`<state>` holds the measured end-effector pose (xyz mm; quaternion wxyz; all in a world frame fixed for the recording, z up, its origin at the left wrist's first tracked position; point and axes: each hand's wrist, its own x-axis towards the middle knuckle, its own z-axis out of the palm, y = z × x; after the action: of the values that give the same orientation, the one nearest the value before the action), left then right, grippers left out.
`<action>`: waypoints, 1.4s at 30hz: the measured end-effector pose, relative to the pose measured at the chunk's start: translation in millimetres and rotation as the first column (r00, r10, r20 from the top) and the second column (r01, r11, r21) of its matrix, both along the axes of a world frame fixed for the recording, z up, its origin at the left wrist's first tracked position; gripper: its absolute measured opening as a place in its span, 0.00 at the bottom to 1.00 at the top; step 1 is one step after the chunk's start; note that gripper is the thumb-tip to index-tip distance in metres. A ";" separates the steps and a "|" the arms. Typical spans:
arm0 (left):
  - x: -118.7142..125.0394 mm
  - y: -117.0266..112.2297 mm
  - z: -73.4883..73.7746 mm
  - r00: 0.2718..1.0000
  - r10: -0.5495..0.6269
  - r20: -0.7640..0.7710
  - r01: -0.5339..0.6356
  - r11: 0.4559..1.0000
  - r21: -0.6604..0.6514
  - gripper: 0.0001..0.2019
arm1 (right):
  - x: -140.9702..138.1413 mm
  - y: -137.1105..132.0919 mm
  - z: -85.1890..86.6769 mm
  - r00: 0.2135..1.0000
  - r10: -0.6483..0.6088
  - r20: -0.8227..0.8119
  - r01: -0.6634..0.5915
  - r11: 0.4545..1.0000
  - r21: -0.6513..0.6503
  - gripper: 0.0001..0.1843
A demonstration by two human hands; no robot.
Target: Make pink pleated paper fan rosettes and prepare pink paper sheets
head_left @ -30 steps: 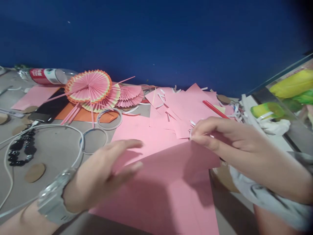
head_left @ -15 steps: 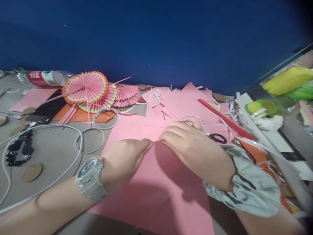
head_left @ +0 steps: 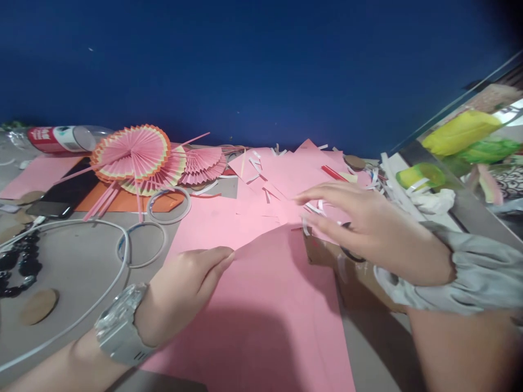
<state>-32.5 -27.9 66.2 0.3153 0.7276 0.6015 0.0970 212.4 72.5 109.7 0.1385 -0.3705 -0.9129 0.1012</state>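
A large pink paper sheet (head_left: pixel 261 305) lies in front of me, its far edge lifted a little. My left hand (head_left: pixel 188 286), with a watch at the wrist, pinches that sheet's upper left edge between thumb and fingers. Above the sheet's right side, my right hand (head_left: pixel 355 220) is off the paper, thumb and fingers apart with nothing between them. A grey-green scrunchie (head_left: pixel 469 269) circles the right wrist. Under that hand are white paper strips and the partly covered black loop of a handle (head_left: pixel 352 247). More pink paper (head_left: pixel 273 169) with cut scraps lies beyond.
Folded paper fans (head_left: pixel 133 152) stand at the back left, beside a bottle (head_left: pixel 57 139) and a dark phone (head_left: pixel 67 188). Two tape rings (head_left: pixel 143 267), a white cable (head_left: pixel 90 310) and black beads (head_left: pixel 22 267) lie left. Brown cardboard (head_left: pixel 368 288) is at right. A blue wall (head_left: pixel 245 71) rises behind.
My right hand has let go of the pink sheet's edge, moved right and spread its fingers. My left hand still pinches the sheet. The view has shifted slightly.
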 end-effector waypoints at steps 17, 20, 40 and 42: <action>-4.5 -12.5 -5.7 0.997 0.060 0.057 -0.056 0.996 -0.070 0.17 | -8.7 -6.3 3.5 0.998 -0.001 -0.069 -0.017 0.965 -0.263 0.17; -2.0 -13.0 -4.3 0.987 0.093 0.129 -0.085 0.994 -0.066 0.13 | -23.5 -13.9 -0.2 0.995 0.101 -0.001 -0.094 0.921 -0.377 0.13; -9.8 -19.0 -1.1 0.991 0.016 0.135 -0.001 0.994 -0.111 0.14 | 11.0 -14.9 30.5 0.994 0.097 -0.047 -0.100 0.994 -0.049 0.09; -14.0 -21.2 -3.9 0.990 0.017 0.143 -0.001 0.994 -0.112 0.14 | 17.7 -13.2 33.5 0.997 0.072 -0.028 -0.071 0.997 0.018 0.09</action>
<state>-46.5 -49.1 62.3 0.3976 0.6973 0.5848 0.1167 230.0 59.3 143.1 0.1510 -0.3349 -0.9242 0.1038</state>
